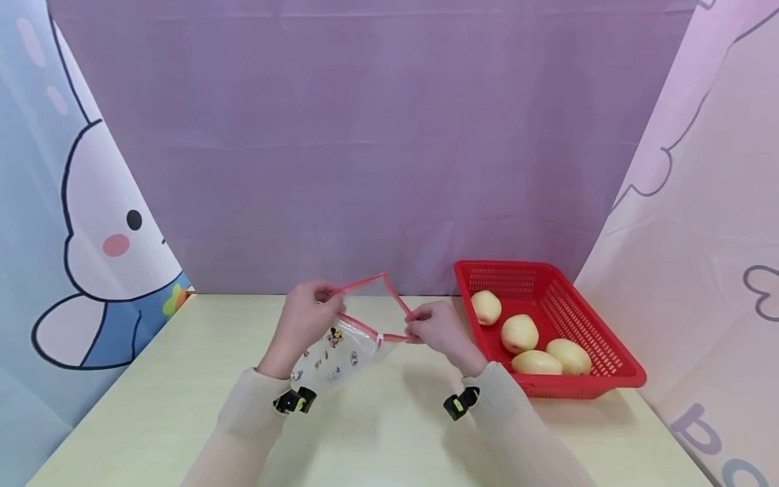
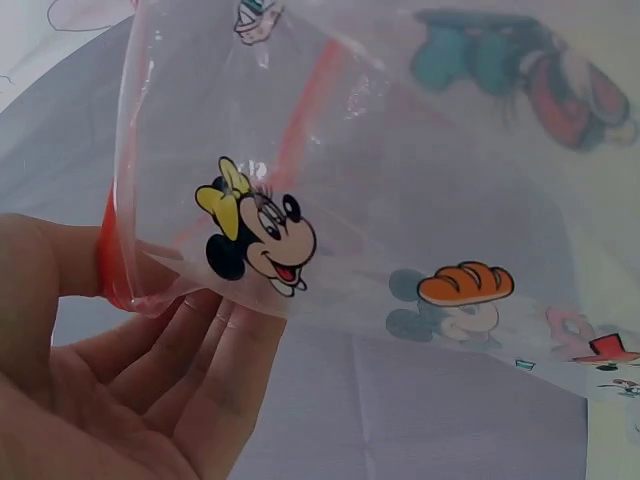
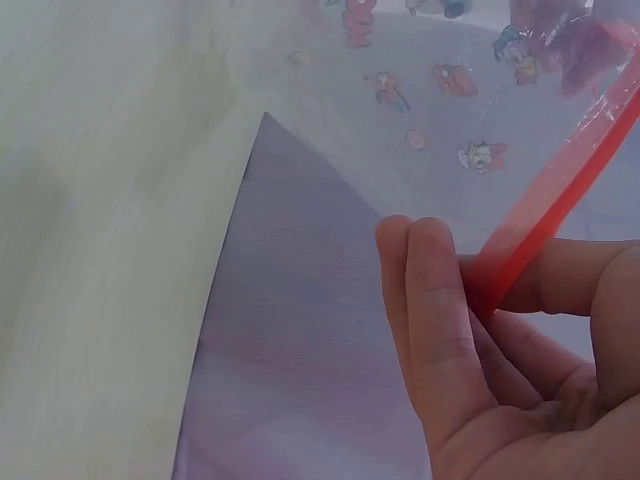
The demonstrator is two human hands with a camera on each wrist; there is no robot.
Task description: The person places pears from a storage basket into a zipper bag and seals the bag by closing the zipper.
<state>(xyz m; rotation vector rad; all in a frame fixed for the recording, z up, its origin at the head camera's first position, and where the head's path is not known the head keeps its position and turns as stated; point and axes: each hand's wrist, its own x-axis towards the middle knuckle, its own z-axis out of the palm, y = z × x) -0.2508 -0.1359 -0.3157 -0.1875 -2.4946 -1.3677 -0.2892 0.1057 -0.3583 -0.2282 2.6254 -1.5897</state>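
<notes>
A clear zip bag (image 1: pixel 341 352) printed with cartoon figures hangs between both hands, its red-edged mouth spread wide. My left hand (image 1: pixel 309 312) pinches the left end of the red rim. In the left wrist view, the thumb and fingers hold the bag's corner (image 2: pixel 118 270), with printed film in front of the fingers. At the opposite end, my right hand (image 1: pixel 439 330) pinches the rim. The right wrist view shows the red strip (image 3: pixel 545 205) caught between thumb and fingers. A small white slider (image 1: pixel 380 339) sits on the near edge of the mouth. Nothing is visible inside the bag.
Right of the right hand stands a red plastic basket (image 1: pixel 608 338) holding several pale, peeled-looking round and oval items (image 1: pixel 520 334). Both rest on a light wooden table (image 1: pixel 201 352). A purple cloth (image 1: pixel 389 149) hangs behind, with printed curtains (image 1: pixel 36 223) at the sides.
</notes>
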